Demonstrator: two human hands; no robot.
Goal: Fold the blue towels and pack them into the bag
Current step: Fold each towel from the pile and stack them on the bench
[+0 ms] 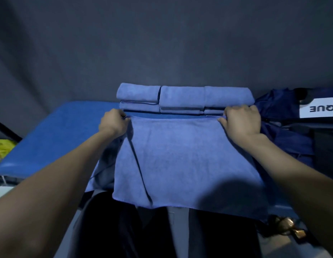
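A blue towel (180, 161) lies spread over the blue table (56, 135), its near edge hanging over the table's front. My left hand (113, 122) pinches the towel's far left corner. My right hand (241, 121) pinches the far right corner. Both far corners lie close in front of a row of folded blue towels (184, 97), stacked in low piles along the back of the table. A dark navy bag (284, 116) sits crumpled at the right, just beyond my right hand.
A grey cloth backdrop (162, 43) hangs behind the table. A white sign with black letters (318, 108) and dark boxes stand at far right. Something yellow (4, 148) lies at far left. Another blue towel (102, 170) hangs under the spread one at left.
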